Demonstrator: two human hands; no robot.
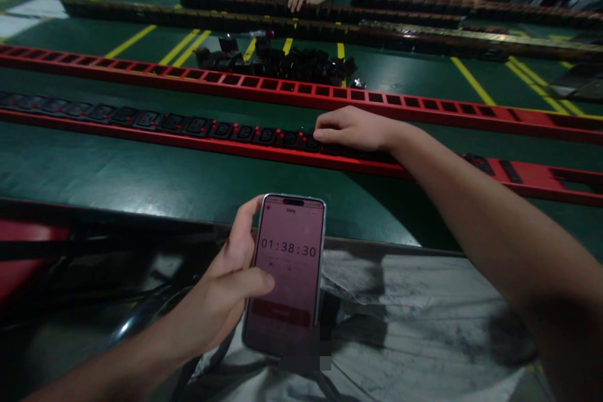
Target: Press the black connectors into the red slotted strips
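My left hand (235,282) is closed round a smartphone (287,270), thumb over the lower part of its screen. The pinkish screen reads 01:38:30 and is tilted up toward me, above my lap. My right hand (351,129) rests on the near red rail (264,149), palm down with the fingers slightly bent and no object visible in them. Black outlet sockets (221,130) with small red parts between them fill this rail from the left up to my fingertips. My hand and forearm hide part of the rail beyond.
Behind lies a second red rail (287,86) with square openings. Past it is a pile of loose black parts (301,65) on the green tabletop (117,169). Long dark strips (330,28) run across the back, where another person's hands (301,0) are at work.
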